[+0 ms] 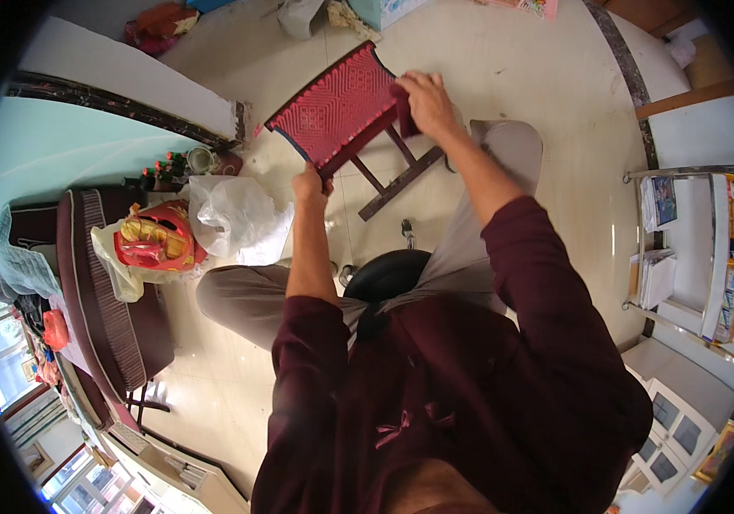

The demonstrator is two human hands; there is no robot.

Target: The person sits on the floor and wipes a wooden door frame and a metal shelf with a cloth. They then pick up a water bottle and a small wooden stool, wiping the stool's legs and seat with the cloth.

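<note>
In front of my knees a folding stool (341, 103) with a red woven seat and dark wooden legs stands tilted on the tiled floor. My left hand (312, 183) grips the near left corner of its seat frame. A dark red cloth (407, 112) is bunched under my right hand (428, 103), which presses it against the right end of the seat. The far edge of the seat lies beyond both hands. Part of the stool's lower frame is hidden behind my right forearm and the cloth.
Plastic bags (228, 209) and a red bag (155, 241) lie at my left beside a maroon sofa (103, 289). Several bottles (164, 170) stand by the wall. A metal rack (669, 172) is at the right. Boxes and bags lie on the floor ahead.
</note>
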